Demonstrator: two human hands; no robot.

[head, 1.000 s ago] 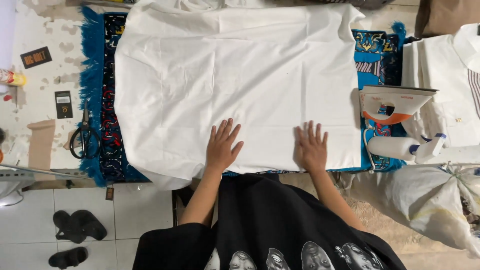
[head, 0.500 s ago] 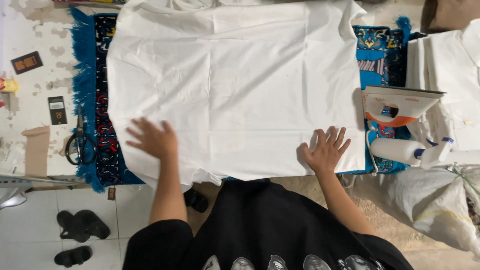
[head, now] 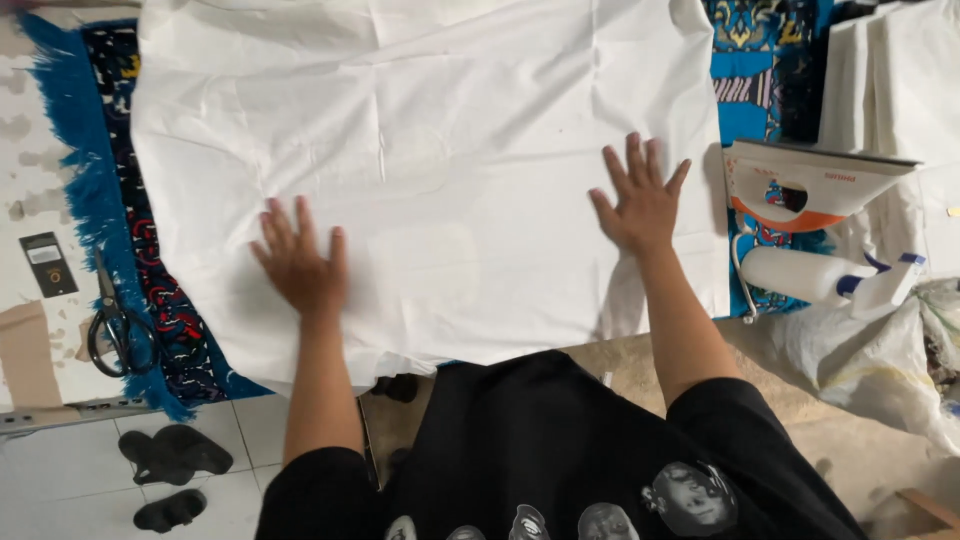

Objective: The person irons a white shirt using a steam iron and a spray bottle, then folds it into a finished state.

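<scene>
Large white cotton-like cloth [head: 430, 170] spread flat across most of the upper and middle frame, covering a blue fringed patterned mat [head: 100, 220] that shows at the left edge and upper right; near hem of the cloth hanging a little over the table edge at lower centre; left hand [head: 298, 268] at lower left of the cloth, palm down, fingers spread wide, holding nothing; right hand [head: 640, 205] at centre right of the cloth, likewise flat and splayed, gripping nothing; both hands well apart, pressing on the fabric; faint fold creases crossing the cloth; judged thin, light, soft and limp, likely to slide and bunch under a push, safest taken by pinching a hem or corner; white and orange electric iron [head: 815, 185] standing just right of the cloth; white spray bottle with blue trigger [head: 825, 278] lying below the iron; black-handled scissors [head: 118, 325] at left beside the mat; black sandals [head: 170, 470] on pale floor tiles at lower left; black printed shirt [head: 560, 460] filling the lower centre
</scene>
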